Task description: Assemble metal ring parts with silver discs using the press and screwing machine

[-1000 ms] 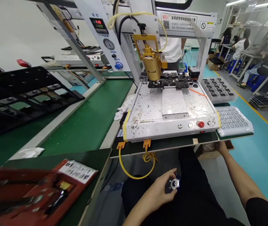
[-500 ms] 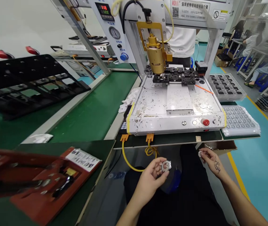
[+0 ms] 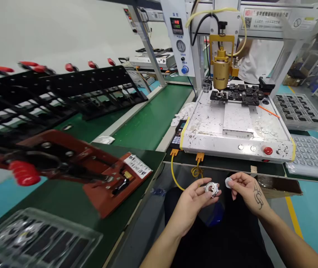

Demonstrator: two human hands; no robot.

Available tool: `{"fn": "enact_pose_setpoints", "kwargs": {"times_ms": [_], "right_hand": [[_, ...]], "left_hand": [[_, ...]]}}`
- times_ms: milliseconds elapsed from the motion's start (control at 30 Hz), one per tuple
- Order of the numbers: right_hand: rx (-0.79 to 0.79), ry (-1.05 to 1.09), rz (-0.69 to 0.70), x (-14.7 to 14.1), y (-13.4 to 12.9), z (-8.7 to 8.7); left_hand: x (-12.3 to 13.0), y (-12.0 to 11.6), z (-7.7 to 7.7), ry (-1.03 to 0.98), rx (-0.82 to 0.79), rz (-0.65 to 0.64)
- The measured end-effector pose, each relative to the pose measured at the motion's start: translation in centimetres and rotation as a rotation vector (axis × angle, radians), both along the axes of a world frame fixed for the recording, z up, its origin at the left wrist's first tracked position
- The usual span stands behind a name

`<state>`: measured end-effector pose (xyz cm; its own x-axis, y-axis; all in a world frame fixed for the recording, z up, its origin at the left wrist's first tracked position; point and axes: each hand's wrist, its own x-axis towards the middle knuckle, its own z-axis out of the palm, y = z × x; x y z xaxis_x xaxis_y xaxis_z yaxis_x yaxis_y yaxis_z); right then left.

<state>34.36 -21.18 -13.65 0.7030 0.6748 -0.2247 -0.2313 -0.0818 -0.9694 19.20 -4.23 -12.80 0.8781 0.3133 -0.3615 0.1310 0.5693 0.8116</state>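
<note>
Above the lap, my left hand point(image 3: 193, 201) pinches a silvery watch case point(image 3: 212, 189), its round opening facing up and a reddish spot showing inside. My right hand point(image 3: 245, 190) is close by on the right, thumb and fingers closed on a small round white disc point(image 3: 228, 182). A short gap separates the disc from the case. Behind both hands stands a white bench machine point(image 3: 231, 145) with a brass-coloured press head point(image 3: 221, 72) over black fixtures point(image 3: 238, 95).
At left, a red-brown clamp fixture point(image 3: 103, 193) with a red handle point(image 3: 25, 173) sits on the green bench near a clear parts tray point(image 3: 83, 232). Right of the machine lie a tray of discs point(image 3: 312, 154) and stacked clear trays point(image 3: 299, 111). Yellow cables point(image 3: 174, 173) hang in front.
My right hand has moved left with the white disc, close to the watch case in my left hand. The view has swung left, bringing the clamp fixture and clear tray further in.
</note>
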Motion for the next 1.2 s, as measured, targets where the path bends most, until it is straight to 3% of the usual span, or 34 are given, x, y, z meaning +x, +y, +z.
{"fn": "enact_pose_setpoints", "kwargs": {"times_ms": [233,600,733,900,1200], "right_hand": [[0.03,-0.056,0.09,-0.3,0.7,1.6],[0.067,0.157,0.258,0.0,-0.8,0.5],[-0.023,0.044,0.312,-0.1,-0.4,2.0],[-0.034,-0.312,0.293,-0.5,0.6,4.0],[0.029,-0.347,0.31,-1.9,1.2,3.4]], "left_hand": [[-0.8,0.2,1.7,-0.044,-0.055,0.045],[-1.3,-0.4,1.8,-0.088,-0.007,0.017],[-1.4,-0.5,2.1,-0.092,0.007,0.02],[-1.4,-1.0,2.4,-0.11,0.025,0.023],[-1.7,-1.6,2.9,-0.126,0.08,0.019]]}}
